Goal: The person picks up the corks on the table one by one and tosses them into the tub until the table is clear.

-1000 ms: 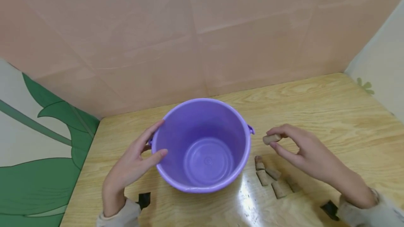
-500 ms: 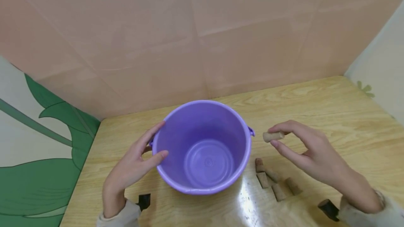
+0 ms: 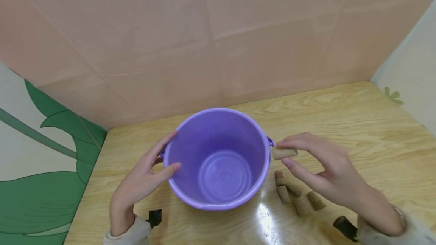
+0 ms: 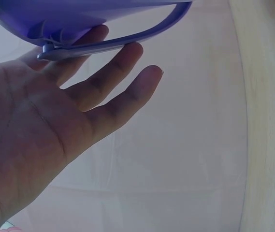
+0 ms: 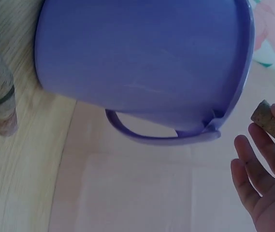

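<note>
While left hand [image 3: 144,177] grips purple bucket [image 3: 218,133] at its rim [image 3: 218,207], right hand [image 3: 327,165] pinches one cork [image 3: 285,154] just beside it: transfer step presumably, next move calling for carry over rim, then release.

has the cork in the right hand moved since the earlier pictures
Yes: in the head view, the cork has moved left, closer to the purple bucket.

No text, label, brand, number or sign is legible. A faint round mark [image 3: 225,175] inside the purple bucket [image 3: 218,135] is too small to read.
</note>
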`<state>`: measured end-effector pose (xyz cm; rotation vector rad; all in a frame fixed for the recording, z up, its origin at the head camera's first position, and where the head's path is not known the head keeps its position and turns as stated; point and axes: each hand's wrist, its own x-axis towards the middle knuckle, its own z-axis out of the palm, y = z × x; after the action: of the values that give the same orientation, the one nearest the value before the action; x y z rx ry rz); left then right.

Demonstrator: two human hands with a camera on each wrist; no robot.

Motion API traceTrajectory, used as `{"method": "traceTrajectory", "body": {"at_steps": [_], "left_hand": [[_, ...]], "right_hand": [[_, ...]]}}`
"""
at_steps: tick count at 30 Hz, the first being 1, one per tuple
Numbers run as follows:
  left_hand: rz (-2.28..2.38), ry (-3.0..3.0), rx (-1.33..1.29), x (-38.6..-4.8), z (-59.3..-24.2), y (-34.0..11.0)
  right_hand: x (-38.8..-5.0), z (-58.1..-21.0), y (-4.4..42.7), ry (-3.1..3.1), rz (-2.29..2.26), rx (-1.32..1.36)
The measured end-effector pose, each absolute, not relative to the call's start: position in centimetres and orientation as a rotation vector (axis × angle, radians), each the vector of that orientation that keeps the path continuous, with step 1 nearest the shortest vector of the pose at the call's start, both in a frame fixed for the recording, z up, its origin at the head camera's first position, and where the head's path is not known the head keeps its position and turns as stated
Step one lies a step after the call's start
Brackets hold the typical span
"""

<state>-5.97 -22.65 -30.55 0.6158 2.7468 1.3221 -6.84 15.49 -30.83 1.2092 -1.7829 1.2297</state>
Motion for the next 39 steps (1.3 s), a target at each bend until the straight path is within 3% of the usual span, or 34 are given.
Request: {"method": "traceTrajectory", "body": {"at_steps": [39], "left_hand": [[1.301,2.739,0.548,-6.2,-30.4,-21.7]], "right_hand": [[-7.8,-30.7,10.7,-2.015,1.024,1.324]]}}
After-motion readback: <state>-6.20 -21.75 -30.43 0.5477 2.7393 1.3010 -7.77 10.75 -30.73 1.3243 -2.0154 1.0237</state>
